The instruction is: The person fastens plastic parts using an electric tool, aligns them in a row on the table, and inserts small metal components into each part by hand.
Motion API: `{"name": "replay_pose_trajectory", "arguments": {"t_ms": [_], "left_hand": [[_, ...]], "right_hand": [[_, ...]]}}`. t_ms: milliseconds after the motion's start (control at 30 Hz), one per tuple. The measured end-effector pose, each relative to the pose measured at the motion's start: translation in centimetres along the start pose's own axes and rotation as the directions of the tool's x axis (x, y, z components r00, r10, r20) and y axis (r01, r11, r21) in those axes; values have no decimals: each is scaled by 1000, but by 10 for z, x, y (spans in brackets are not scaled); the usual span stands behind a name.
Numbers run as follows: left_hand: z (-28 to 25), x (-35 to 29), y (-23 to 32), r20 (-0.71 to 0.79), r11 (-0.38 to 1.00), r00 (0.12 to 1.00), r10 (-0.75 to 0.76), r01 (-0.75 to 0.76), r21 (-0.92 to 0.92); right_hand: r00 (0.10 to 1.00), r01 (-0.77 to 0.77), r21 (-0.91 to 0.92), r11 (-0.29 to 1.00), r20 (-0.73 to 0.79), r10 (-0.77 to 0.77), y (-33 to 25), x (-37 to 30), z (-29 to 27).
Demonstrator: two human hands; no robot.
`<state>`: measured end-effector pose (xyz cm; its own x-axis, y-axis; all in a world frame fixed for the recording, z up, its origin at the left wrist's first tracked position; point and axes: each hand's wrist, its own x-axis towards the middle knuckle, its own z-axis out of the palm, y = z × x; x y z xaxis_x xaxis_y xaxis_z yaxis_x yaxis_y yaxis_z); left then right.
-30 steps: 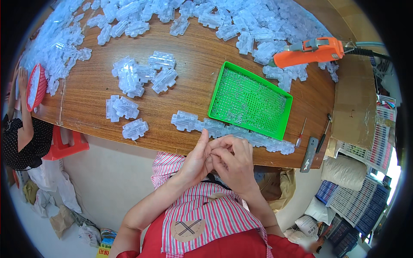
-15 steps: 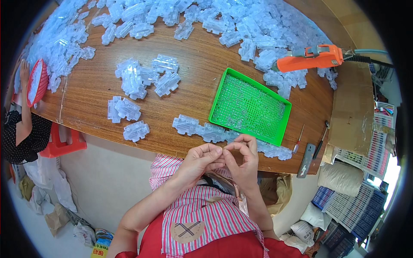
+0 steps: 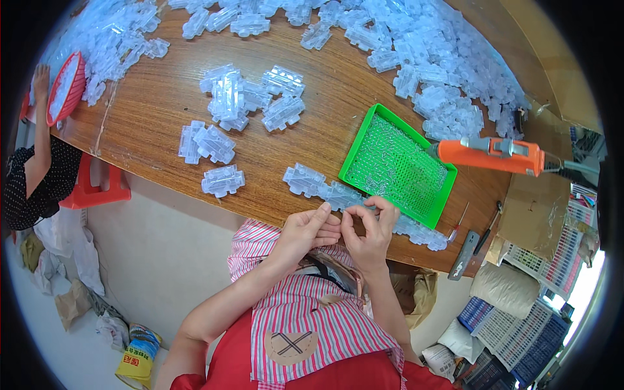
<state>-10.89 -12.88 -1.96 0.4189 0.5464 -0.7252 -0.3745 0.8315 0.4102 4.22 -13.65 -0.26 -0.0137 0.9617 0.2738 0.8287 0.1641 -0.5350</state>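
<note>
My left hand (image 3: 307, 233) is held over the table's front edge, thumb pressed to its curled fingers. Close beside it, my right hand (image 3: 370, 235) has thumb and forefinger in a pinch. Anything in either hand is too small or too hidden to name. Behind my fingers runs a row of clear plastic pieces (image 3: 304, 180), partly covered by my right hand. A green tray (image 3: 356, 147) holds many small, screw-like metal bits (image 3: 383, 146). An orange power screwdriver (image 3: 489, 155) points left, its tip near the tray's far right corner.
Clear pieces lie in small groups (image 3: 227, 97) at left and a large heap (image 3: 448, 58) at the back. A thin screwdriver (image 3: 459, 221) and a phone-like grey slab (image 3: 463, 255) lie at right. Another person's hand (image 3: 41, 81) is by a red basket (image 3: 69, 91).
My hands have drawn slightly apart from fingertip contact. The orange screwdriver appears lower and closer to the tray's corner. The whole view has shifted a little.
</note>
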Motion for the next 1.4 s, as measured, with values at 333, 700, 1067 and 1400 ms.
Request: {"name": "replay_pose_trajectory", "arguments": {"t_ms": [333, 700, 1067, 1400], "left_hand": [[-2, 3, 2, 3, 1000, 1000, -11, 11, 22], [5, -9, 17, 158, 971, 984, -80, 113, -210], [5, -8, 14, 515, 837, 857, -12, 290, -463], [12, -13, 16, 341, 954, 939, -36, 135, -269]], "right_hand": [[999, 4, -16, 1000, 48, -3, -3, 5, -4], [995, -96, 101, 990, 37, 92, -18, 2, -31], [976, 52, 120, 991, 206, -76, -31, -6, -34], [980, -3, 163, 987, 196, -29, -26, -2, -31]]}}
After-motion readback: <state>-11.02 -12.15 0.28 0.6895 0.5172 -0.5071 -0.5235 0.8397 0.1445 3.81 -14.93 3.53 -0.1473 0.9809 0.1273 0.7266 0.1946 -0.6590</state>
